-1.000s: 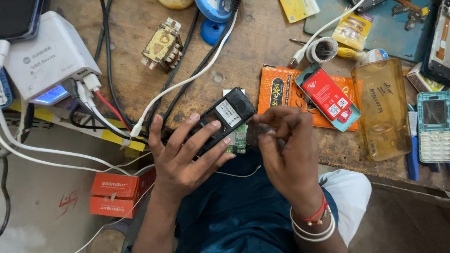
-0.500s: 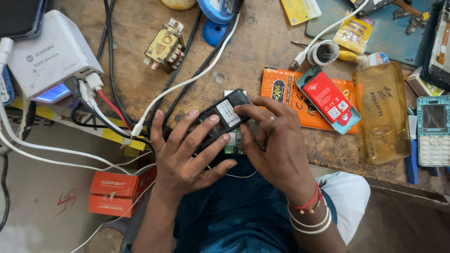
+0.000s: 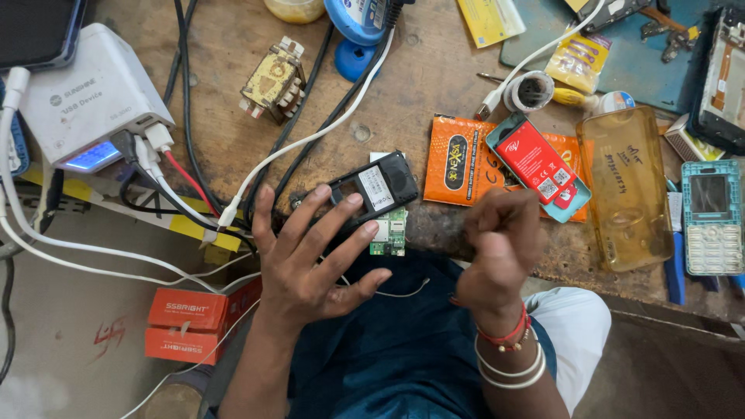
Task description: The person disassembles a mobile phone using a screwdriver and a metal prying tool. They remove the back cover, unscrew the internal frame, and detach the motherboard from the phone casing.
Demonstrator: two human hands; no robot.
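Where cables cross, worn wooden bench [image 3: 434,101] carries phone parts; floor [image 3: 70,341] below.

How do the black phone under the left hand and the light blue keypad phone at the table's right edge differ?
The black phone lies tilted, back up, under the left hand; the light blue keypad phone lies untouched, straight, face up showing screen and keys. Both are small bar phones on the wooden table.

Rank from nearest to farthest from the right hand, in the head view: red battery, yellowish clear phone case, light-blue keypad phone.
From the right hand:
1. Red battery, just above it on the orange packet.
2. Yellowish clear phone case, further toward the bench's right side.
3. Light-blue keypad phone, by the right edge.
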